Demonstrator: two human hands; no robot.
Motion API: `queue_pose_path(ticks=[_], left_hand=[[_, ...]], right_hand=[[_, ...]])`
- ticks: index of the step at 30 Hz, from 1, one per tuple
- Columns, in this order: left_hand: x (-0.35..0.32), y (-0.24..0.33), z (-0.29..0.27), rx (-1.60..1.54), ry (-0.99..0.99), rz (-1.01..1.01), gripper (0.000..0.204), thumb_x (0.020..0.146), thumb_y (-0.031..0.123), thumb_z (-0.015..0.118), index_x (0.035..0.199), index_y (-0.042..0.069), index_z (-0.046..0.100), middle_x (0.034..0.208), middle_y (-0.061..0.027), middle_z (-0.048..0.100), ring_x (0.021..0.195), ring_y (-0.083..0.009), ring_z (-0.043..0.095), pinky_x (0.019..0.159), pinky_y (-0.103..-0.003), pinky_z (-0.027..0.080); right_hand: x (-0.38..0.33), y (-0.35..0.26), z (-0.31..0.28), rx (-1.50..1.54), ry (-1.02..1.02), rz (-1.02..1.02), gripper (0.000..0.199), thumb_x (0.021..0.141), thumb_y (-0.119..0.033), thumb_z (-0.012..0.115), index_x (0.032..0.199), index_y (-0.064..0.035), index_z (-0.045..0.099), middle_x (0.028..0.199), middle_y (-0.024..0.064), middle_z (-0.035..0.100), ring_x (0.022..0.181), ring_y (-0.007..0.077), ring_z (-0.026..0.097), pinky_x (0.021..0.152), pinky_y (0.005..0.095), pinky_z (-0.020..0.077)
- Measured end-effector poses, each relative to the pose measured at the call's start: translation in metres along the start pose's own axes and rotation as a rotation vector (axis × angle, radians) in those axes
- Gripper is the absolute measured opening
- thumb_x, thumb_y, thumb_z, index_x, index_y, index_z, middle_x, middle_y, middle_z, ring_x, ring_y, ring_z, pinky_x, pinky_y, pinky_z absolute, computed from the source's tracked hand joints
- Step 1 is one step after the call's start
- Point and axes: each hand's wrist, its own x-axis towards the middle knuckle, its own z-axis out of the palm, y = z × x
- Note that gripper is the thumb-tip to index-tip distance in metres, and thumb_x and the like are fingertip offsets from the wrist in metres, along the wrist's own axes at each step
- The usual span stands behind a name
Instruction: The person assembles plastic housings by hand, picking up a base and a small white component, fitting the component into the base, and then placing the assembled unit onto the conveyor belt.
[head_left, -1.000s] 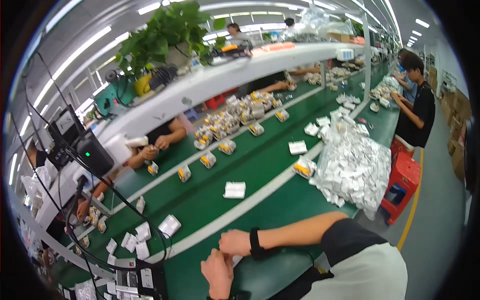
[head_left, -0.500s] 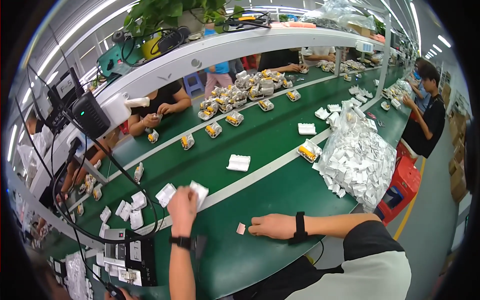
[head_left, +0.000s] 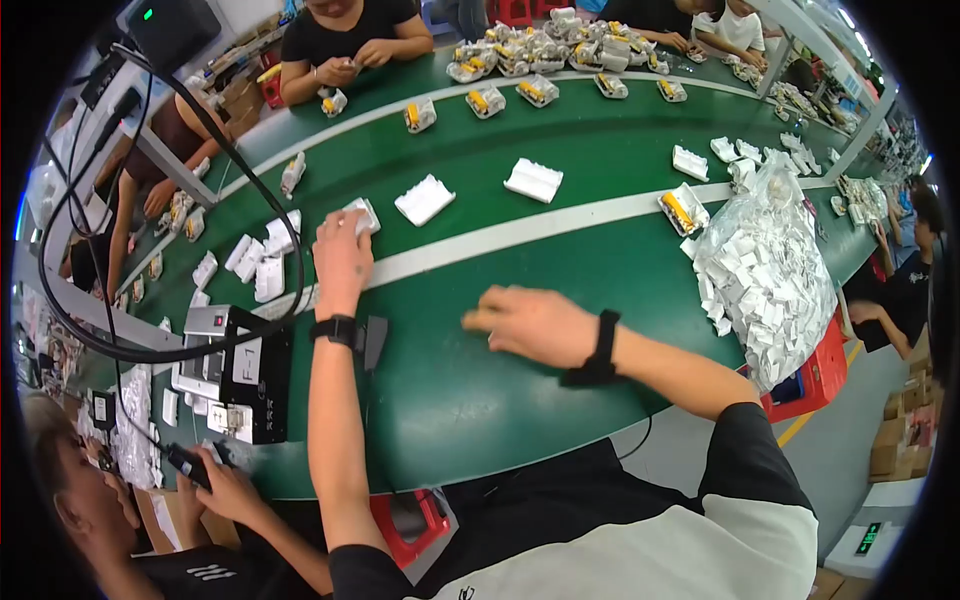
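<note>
My left hand [head_left: 343,262], with a dark watch on its wrist, reaches onto the green bench. Its fingers are closed on a white plastic shell [head_left: 365,214] that shows past the fingertips. Just right of it another white shell [head_left: 425,201] lies on the green strip beyond the white line, and a third shell [head_left: 534,180] is farther right. My right hand [head_left: 535,325], wearing a black wrist strap, hovers over the near part of the bench. Motion smears its fingers, so whether they hold anything is unclear.
A large clear bag of small white pieces [head_left: 765,270] stands at the right, beside a yellow-and-white assembly [head_left: 684,209]. Left are a black-and-silver device [head_left: 240,375], looping black cable [head_left: 250,170] and several loose shells [head_left: 269,278]. Co-workers sit across the bench and at lower left.
The view has tilted down. My left hand has let go of one shell, which lies flat, and closed on another. My right hand has lifted; the small pink piece beside it no longer shows.
</note>
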Motion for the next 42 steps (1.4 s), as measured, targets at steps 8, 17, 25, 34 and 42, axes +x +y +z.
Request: queue_pose_path(ticks=[8,17,25,34,42], left_hand=[[-0.026,-0.012,0.000,0.077,-0.207,-0.008,0.029,0.095,0.020,0.073,0.123,0.013,0.072,0.119,-0.0102,0.071,0.114,-0.0337,0.069,0.092,-0.054,0.051],[-0.015,0.004,0.008,0.015,-0.136,-0.007,0.014,0.095,0.014,0.073,0.108,0.013,0.076,0.105,-0.0083,0.069,0.107,-0.0325,0.070,0.086,-0.051,0.050],[-0.022,0.003,0.000,-0.072,-0.108,0.005,0.008,0.096,0.014,0.072,0.102,0.011,0.076,0.106,-0.0079,0.070,0.103,-0.0319,0.071,0.085,-0.050,0.051],[-0.022,0.015,0.000,-0.016,-0.088,0.081,0.010,0.098,0.011,0.068,0.103,0.010,0.076,0.107,-0.0086,0.072,0.102,-0.0321,0.072,0.084,-0.048,0.052],[-0.024,0.018,-0.030,0.098,-0.117,0.079,0.013,0.102,0.010,0.061,0.106,0.008,0.073,0.107,-0.0106,0.071,0.100,-0.0344,0.071,0.082,-0.049,0.052]], right_hand=[[0.030,-0.003,-0.076,-0.044,0.146,-0.081,0.009,0.094,-0.007,0.067,0.101,-0.0064,0.061,0.100,0.0121,0.057,0.092,0.0334,0.065,0.078,0.0438,0.0559],[0.133,0.099,-0.418,-0.639,1.044,0.099,0.021,0.095,-0.019,0.078,0.104,0.0005,0.076,0.090,0.0131,0.078,0.080,0.0254,0.076,0.075,0.0362,0.0592],[0.112,0.098,-0.437,-0.033,1.148,0.244,0.023,0.098,-0.023,0.078,0.113,-0.0059,0.078,0.098,0.0068,0.081,0.079,0.0205,0.074,0.073,0.0328,0.0573],[0.069,0.123,-0.457,-0.378,1.062,0.406,0.036,0.099,-0.021,0.076,0.132,-0.0079,0.076,0.113,0.0035,0.081,0.078,0.0075,0.066,0.070,0.0248,0.0538],[0.015,0.100,-0.422,-0.410,1.054,0.361,0.037,0.103,-0.017,0.070,0.139,-0.0071,0.073,0.131,0.0073,0.077,0.088,0.0115,0.070,0.077,0.0274,0.0571]])
